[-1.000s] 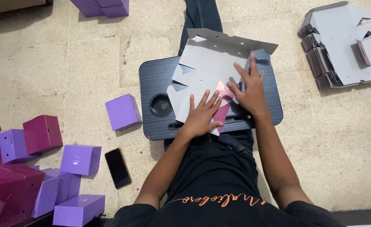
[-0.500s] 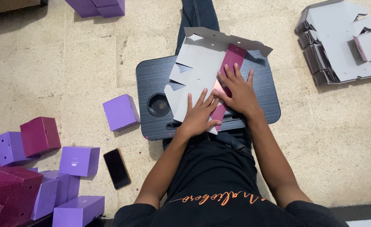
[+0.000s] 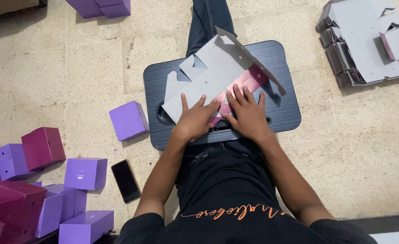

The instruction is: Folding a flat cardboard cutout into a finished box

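Observation:
A flat die-cut cardboard box blank (image 3: 217,72), grey on one side and magenta on the other, lies on a dark lap tray (image 3: 283,110). My left hand (image 3: 195,119) presses flat on its near left part, fingers spread. My right hand (image 3: 249,115) presses beside it on a folded magenta flap (image 3: 249,81). A long grey flap stands up along the blank's far right edge.
A purple box (image 3: 128,120) sits left of the tray. More purple and maroon boxes (image 3: 41,149) are piled at the lower left, with a black phone (image 3: 126,180) nearby. A stack of flat grey blanks (image 3: 366,40) lies top right. Purple boxes (image 3: 100,7) sit at the top edge.
My right hand has drawn back from the blank's far right edge to its near edge beside my left hand. The magenta flap has folded over and the long flap has risen.

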